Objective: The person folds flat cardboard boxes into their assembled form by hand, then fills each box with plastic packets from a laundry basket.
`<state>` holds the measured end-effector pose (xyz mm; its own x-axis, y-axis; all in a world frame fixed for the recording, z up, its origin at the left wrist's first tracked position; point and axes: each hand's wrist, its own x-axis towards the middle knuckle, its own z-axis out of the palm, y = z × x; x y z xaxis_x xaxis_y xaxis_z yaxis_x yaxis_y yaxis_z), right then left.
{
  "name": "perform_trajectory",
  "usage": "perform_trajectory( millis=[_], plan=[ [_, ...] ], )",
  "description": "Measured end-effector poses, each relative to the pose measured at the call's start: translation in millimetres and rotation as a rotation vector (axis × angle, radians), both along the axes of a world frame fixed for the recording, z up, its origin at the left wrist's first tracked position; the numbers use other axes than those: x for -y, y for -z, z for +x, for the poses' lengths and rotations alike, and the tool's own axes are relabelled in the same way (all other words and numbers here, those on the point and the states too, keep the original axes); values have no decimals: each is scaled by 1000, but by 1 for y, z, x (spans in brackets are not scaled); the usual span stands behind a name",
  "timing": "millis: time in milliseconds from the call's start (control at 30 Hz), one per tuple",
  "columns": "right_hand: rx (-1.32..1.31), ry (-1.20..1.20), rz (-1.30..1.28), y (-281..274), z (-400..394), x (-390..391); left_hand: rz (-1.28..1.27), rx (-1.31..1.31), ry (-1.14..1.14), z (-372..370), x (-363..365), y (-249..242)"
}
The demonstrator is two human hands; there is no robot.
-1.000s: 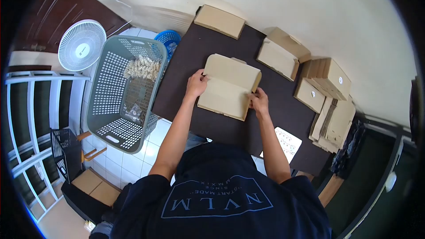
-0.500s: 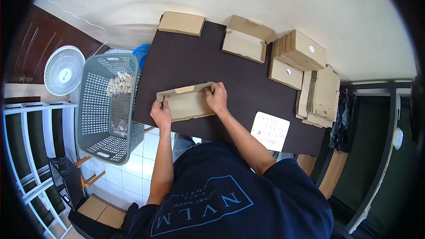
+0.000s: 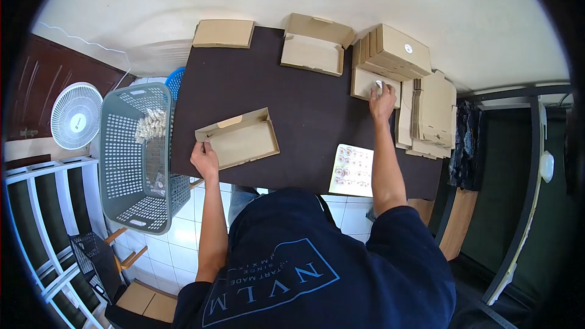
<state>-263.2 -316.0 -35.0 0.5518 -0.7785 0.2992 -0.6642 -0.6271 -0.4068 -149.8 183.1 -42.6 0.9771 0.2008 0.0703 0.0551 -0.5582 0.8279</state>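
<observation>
An open brown cardboard box (image 3: 241,140) lies near the front left edge of the dark table (image 3: 304,122). My left hand (image 3: 204,158) grips its near left corner. My right hand (image 3: 382,100) has reached to the far right and rests on a closed flat box with a white sticker (image 3: 365,84); whether the fingers grip it I cannot tell. Behind that box stands a row of closed stickered boxes (image 3: 396,52).
A stack of flat unfolded cardboard (image 3: 432,116) lies at the right edge. A sticker sheet (image 3: 352,170) sits at the front edge. Two more boxes (image 3: 314,52) (image 3: 223,33) are at the back. A grey laundry basket (image 3: 137,158) and a white fan (image 3: 76,116) stand left.
My right hand has let go of the open box and reached right to the stickered box. The open box now lies flat, held by my left hand only.
</observation>
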Motion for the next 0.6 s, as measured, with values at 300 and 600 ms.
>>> perform_trajectory(
  millis=[300,600],
  plan=[
    [-192,-112,-223,38,-1,12,64,-113,23,0,-5,4],
    [-343,-83,-112,31,-10,-2,60,-93,46,-1,-8,6]
  ],
)
